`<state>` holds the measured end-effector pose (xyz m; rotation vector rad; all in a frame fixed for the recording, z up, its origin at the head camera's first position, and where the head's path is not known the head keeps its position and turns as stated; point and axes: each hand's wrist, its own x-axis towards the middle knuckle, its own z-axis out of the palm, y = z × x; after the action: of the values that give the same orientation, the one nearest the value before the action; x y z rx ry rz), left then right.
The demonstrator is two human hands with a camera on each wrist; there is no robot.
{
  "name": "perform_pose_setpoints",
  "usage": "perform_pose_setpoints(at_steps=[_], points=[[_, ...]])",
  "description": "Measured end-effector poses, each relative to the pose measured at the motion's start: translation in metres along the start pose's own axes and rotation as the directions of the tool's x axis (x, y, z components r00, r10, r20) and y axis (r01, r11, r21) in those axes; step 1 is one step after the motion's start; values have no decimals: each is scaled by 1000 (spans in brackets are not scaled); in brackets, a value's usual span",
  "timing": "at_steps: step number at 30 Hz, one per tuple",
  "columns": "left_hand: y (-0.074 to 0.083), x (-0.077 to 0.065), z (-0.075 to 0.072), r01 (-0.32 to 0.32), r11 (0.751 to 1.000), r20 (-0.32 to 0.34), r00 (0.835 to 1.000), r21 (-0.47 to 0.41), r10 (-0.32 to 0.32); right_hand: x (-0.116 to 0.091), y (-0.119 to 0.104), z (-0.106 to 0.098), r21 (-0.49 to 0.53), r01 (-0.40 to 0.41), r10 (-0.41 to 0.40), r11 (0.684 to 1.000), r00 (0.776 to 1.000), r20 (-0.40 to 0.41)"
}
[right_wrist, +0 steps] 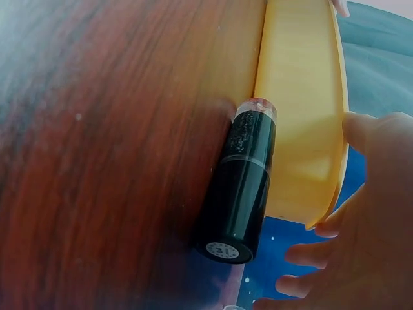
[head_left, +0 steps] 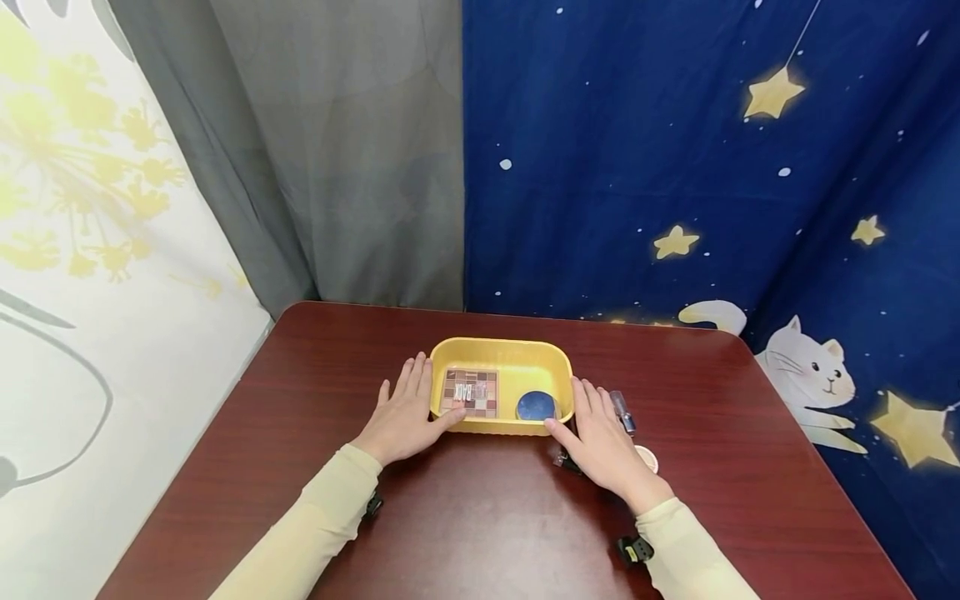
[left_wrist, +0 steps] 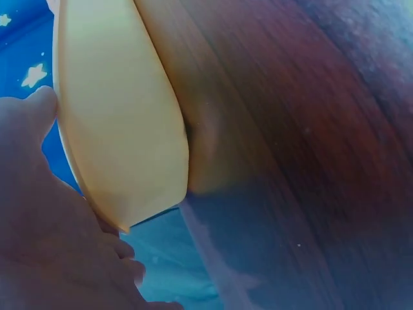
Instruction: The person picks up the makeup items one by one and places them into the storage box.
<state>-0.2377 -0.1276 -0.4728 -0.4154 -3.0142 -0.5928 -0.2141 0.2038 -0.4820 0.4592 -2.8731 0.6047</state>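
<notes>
A yellow plastic bin (head_left: 517, 362) stands near the middle of the table. In it, an eyeshadow palette (head_left: 486, 398) with a checkered lid lies on the left and a round dark-blue disc (head_left: 536, 406) on the right. My left hand (head_left: 405, 421) touches the bin's left end, fingers straight, thumb at the near rim. Against the right end rests my right hand (head_left: 602, 442), its fingers extended and its thumb at the near right corner. Below that thumb, in the right wrist view, a black lipstick tube (right_wrist: 237, 187) with a clear end lies beside the bin's near wall.
Just right of my right hand are a small clear-and-blue tube (head_left: 623, 413) and a pale round item (head_left: 647, 458), partly hidden by the hand. The dark red table (head_left: 480, 517) reaches back to grey and blue curtains (head_left: 600, 167).
</notes>
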Motion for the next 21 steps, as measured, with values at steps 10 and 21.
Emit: perform_pose_setpoints(at_steps=[10, 21], points=[[4, -2, -1, 20, 1000, 21, 1000, -7, -20, 1, 0, -3, -10, -4, 4, 1000, 1000, 11], [4, -1, -3, 27, 1000, 38, 999, 3, -27, -4, 5, -10, -9, -22, 22, 1000, 1000, 13]])
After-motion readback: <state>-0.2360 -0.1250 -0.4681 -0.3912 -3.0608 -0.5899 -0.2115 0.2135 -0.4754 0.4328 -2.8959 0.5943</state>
